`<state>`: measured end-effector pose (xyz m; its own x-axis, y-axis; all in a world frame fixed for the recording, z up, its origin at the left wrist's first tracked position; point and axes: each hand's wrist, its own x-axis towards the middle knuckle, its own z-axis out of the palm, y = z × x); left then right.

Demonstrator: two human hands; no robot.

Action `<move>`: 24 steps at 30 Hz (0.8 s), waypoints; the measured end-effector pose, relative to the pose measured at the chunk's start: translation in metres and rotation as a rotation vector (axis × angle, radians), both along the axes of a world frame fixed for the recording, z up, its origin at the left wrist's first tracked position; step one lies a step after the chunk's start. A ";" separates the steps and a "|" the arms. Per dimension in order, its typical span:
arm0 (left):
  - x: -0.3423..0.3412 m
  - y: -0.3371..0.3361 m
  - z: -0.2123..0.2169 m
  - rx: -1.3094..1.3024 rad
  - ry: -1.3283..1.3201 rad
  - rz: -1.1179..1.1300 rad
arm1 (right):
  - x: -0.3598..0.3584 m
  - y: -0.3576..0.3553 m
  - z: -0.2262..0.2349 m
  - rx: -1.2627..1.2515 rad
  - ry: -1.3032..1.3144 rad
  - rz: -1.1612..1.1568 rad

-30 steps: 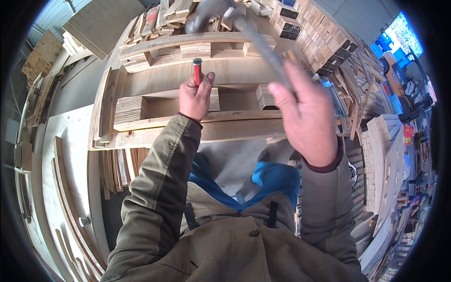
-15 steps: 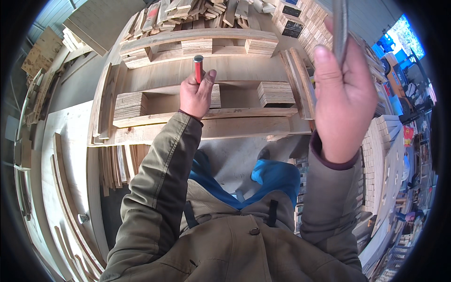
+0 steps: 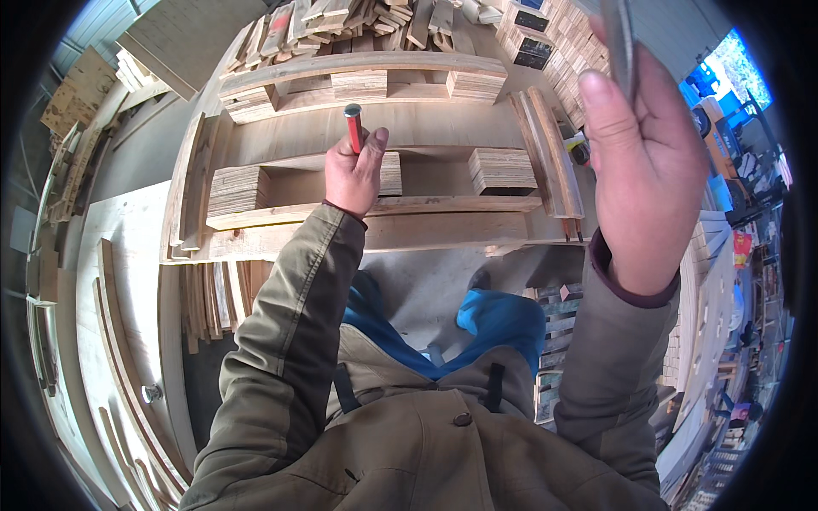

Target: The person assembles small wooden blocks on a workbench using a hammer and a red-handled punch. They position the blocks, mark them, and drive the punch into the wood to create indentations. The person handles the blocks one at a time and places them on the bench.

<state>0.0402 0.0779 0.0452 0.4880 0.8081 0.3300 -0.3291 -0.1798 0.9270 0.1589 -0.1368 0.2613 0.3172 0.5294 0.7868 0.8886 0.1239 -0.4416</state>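
My left hand (image 3: 352, 180) is closed round a red-handled tool (image 3: 354, 129) with a metal cap on top, above the near wooden frame. Its lower end is hidden by the hand and cannot be made out. Under that hand, the frame has plywood blocks (image 3: 504, 171) between boards, including a long near board (image 3: 375, 211). Raised at the right, my right hand (image 3: 652, 170) grips a grey metal tool (image 3: 620, 43), seen nearly edge-on. The top of that tool runs out of the picture, so its kind cannot be told.
A second frame's long board (image 3: 362, 64) lies farther back on the wooden workbench (image 3: 366, 123). Wood offcuts (image 3: 341, 25) are heaped behind it. Loose boards lie at the bench's left and right sides (image 3: 550, 153). Stacked blocks (image 3: 562, 81) stand back right; a pale panel (image 3: 119, 255) is at left.
My right hand has moved right with the grey metal tool, uncovering more of the bench's right edge. The red-handled tool in my left hand has tipped slightly left; that hand stays nearly in place.
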 end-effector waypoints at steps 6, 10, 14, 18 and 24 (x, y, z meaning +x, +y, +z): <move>0.001 0.002 -0.002 -0.015 0.011 -0.001 | -0.022 0.009 -0.029 -0.362 -0.039 0.021; 0.000 0.001 -0.008 -0.050 -0.018 -0.037 | -0.014 0.008 -0.036 -0.507 -0.194 -0.005; 0.002 0.004 -0.010 -0.008 -0.014 -0.014 | -0.003 -0.009 -0.043 -0.469 0.077 0.019; 0.000 0.003 -0.011 -0.043 -0.032 -0.036 | 0.010 -0.008 -0.106 -0.354 0.507 0.056; -0.014 0.003 0.017 -0.027 0.041 -0.084 | 0.045 -0.009 -0.209 -0.506 0.610 -0.179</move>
<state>0.0261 0.0812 0.0620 0.5669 0.7721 0.2872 -0.3036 -0.1282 0.9441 0.2040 -0.1458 0.0521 0.7263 0.6755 0.1273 0.4608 -0.3412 -0.8193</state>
